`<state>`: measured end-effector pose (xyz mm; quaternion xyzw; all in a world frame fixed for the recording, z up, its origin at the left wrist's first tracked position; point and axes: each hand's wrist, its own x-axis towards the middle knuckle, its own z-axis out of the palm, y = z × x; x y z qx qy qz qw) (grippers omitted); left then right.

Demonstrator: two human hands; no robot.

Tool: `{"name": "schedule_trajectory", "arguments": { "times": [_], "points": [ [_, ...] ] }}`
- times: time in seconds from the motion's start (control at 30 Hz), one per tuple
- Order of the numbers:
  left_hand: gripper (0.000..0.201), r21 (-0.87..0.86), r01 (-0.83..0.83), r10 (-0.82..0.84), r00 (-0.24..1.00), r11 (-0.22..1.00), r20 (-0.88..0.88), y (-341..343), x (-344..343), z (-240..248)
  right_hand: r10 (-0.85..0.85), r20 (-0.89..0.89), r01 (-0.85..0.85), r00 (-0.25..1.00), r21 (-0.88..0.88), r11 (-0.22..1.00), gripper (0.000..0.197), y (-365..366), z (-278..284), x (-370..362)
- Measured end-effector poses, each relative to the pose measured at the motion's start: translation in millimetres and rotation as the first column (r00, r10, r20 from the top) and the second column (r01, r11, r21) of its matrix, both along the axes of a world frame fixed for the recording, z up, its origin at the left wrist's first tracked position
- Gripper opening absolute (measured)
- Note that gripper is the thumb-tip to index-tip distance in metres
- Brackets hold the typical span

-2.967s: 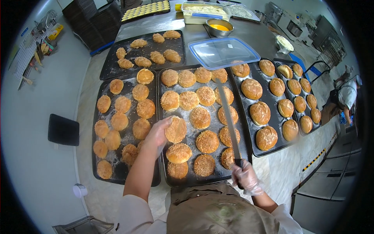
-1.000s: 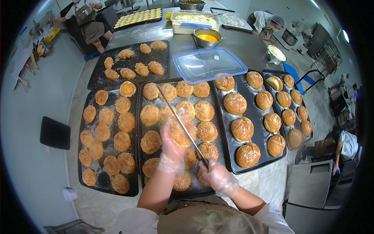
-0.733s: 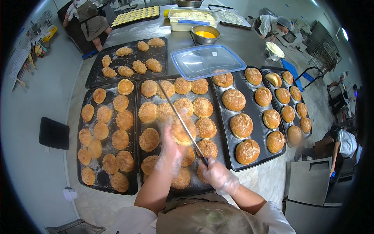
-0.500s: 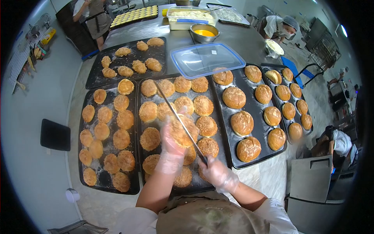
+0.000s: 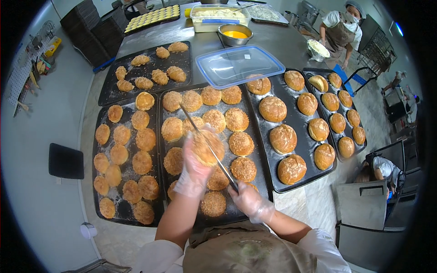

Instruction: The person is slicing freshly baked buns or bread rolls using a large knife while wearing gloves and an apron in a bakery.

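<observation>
Golden crumb-topped bun [image 5: 216,144], head view: seated in the gloved left hand [image 5: 192,164], fingers curled around its left and far sides. Fingers of the gloved right hand [image 5: 250,200] are wrapped around the handle of a knife [image 5: 221,164], blade slanting across the bun; beyond the fingertips, a clear lid [image 5: 227,70] bears a white label [image 5: 247,57] too small to read.

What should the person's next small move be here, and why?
Probably a short, gentle stroke of the long knife by the right hand: it lies across the crumb-topped bun, which the left hand holds, though whether it has cut in is unclear.
</observation>
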<state>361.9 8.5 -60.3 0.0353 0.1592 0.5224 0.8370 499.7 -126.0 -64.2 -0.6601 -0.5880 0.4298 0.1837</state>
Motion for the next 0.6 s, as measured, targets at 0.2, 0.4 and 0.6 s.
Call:
{"name": "schedule_trajectory", "arguments": {
  "times": [0.2,0.4,0.6],
  "points": [
    [0.043,-0.275,-0.089,0.051,0.989,0.957,-0.142,30,-17,-29,-0.175,-0.334,0.050,0.926,-0.352,0.935,0.021,-60,-1,43],
    [0.033,-0.106,0.221,-0.215,0.560,0.969,-0.800,44,-40,-49,-0.438,-0.536,0.359,0.722,-0.252,0.899,0.009,-32,23,93],
    [0.020,0.563,0.491,0.728,-0.260,0.665,-0.634,47,18,-54,-0.446,-0.733,0.475,0.513,-0.189,0.859,0.005,47,-14,99]
  ]
}}
